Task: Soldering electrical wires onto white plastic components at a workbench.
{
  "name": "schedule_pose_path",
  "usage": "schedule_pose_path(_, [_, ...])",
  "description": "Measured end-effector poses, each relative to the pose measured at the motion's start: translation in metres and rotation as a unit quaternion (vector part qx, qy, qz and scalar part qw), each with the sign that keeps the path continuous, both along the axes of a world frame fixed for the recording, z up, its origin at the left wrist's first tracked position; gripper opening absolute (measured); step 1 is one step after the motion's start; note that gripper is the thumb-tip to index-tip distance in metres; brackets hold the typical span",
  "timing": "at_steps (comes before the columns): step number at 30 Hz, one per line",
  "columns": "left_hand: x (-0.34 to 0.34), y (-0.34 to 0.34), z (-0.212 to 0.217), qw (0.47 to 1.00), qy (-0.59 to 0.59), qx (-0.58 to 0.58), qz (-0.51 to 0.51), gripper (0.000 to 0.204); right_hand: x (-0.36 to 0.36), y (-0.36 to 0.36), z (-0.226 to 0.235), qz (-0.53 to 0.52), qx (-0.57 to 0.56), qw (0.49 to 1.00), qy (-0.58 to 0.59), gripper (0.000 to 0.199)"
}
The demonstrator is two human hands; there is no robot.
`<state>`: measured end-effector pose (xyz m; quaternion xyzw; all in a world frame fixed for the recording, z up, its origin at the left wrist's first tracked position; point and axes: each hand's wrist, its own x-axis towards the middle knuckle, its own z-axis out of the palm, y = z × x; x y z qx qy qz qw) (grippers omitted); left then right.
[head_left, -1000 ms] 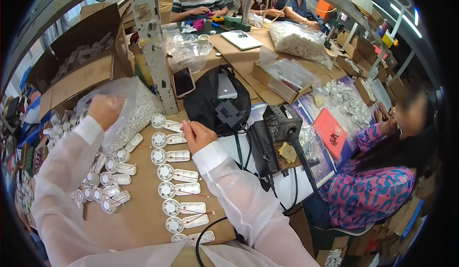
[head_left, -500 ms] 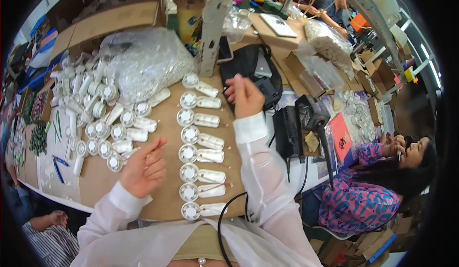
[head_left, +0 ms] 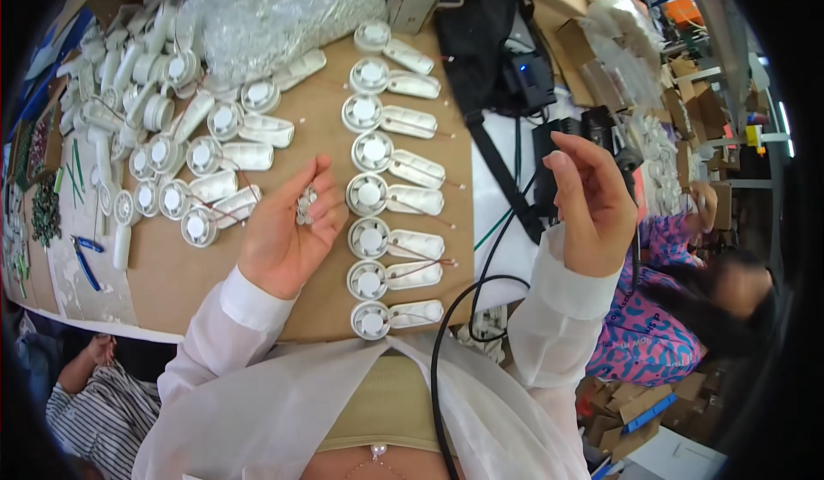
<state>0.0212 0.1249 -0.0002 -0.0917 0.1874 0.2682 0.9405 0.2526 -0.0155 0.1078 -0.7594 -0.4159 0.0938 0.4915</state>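
My left hand (head_left: 292, 231) is half closed, palm turned up, with several small whitish pieces (head_left: 305, 206) in its curled fingers. It hovers left of a column of white handheld fan halves (head_left: 414, 200), which lie flat with round fan heads to the left and hollow handles to the right. Thin red wires run from some handles. My right hand (head_left: 592, 205) is raised to the right of the column, thumb and forefinger tips close together, the other fingers curled. Whether anything sits between those tips cannot be made out. It touches none of the fan halves.
More fan halves (head_left: 206, 155) lie loosely to the left, below a big clear plastic bag (head_left: 275, 16). Blue-handled pliers (head_left: 86, 264) rest at the left. A black bag (head_left: 485, 51) with a strap lies at right. A black cable (head_left: 439, 351) crosses near me. A person in a patterned top (head_left: 639, 334) sits at right.
My view has shifted, so the table stands higher in it. My left hand has turned to show the pieces it holds. The right hand has moved right and nearer me, away from the column's far end.
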Motion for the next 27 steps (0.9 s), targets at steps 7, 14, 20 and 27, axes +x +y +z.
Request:
schedule_pose_path(7, [0.021,0.005,0.04,0.98,0.195,-0.032,0.008,0.017,0.05,-0.021,-0.079,0.075,-0.29,0.929,-0.217,0.036])
schedule_pose_path(14, [0.013,0.005,0.023,0.987,0.158,0.0,0.005,0.018,0.065,-0.051,-0.082,0.012,-0.287,0.932,-0.222,0.03])
schedule_pose_path(20, [0.003,0.01,-0.014,0.997,-0.057,0.02,-0.051,0.027,0.024,-0.063,-0.078,-0.046,-0.328,0.941,-0.065,0.024])
schedule_pose_path(27, [0.005,0.018,-0.019,0.992,-0.093,0.03,-0.083,0.036,0.023,-0.077,-0.092,-0.033,-0.359,0.905,-0.225,0.023])
